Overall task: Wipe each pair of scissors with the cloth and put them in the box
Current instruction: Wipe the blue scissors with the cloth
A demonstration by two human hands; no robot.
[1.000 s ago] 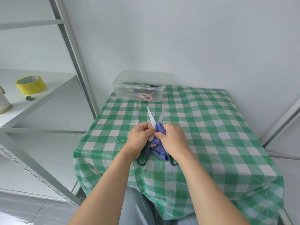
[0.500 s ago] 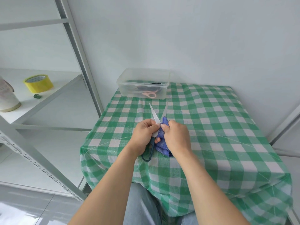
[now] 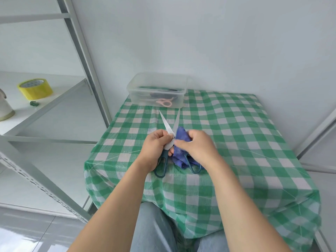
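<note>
A pair of dark-green-handled scissors [image 3: 165,124] lies spread open above the checked table, blades pointing away toward the box. My left hand [image 3: 155,146] grips it near the pivot. My right hand [image 3: 197,145] holds the crumpled blue cloth [image 3: 181,137] against the right blade and handle. The clear plastic box [image 3: 157,79] stands at the table's far left edge, with pink-handled scissors [image 3: 165,103] and a dark pair inside.
The green-and-white checked tablecloth [image 3: 236,135] covers a small table set against the wall. A metal shelving unit [image 3: 76,57] stands to the left, holding a yellow tape roll [image 3: 34,89] and a white jug [image 3: 4,108]. My knees show under the near table edge.
The scissors' handles have spread wider, so the right loop shows below the cloth again. The cloth has bunched up higher at the pivot under my right hand. The head camera has shifted slightly.
</note>
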